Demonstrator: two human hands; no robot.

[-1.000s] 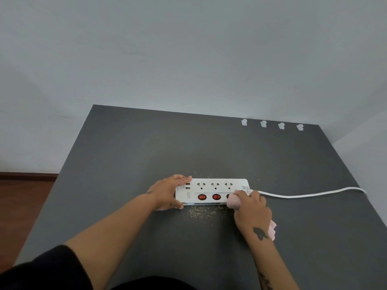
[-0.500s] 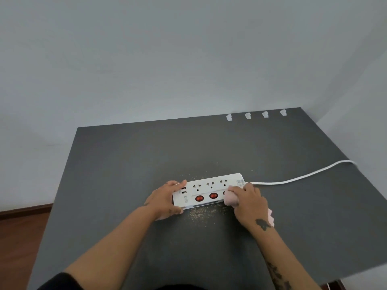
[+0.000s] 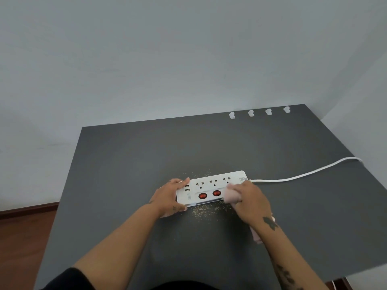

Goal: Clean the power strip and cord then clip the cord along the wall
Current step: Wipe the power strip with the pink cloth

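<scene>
L hand grips 1 power strip end; R hand clutches 1 cloth; 4 clips, 1 cord

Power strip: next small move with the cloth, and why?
Probably wipe the pink cloth leftward along the face of the power strip. The right hand presses it on the right end only, the two red switches and sockets lie uncovered, and the left hand grips the left end steady.

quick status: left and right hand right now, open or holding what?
left hand: closed on the left end of the power strip.
right hand: closed on the pink cloth, pressed against the strip's right end.
</scene>
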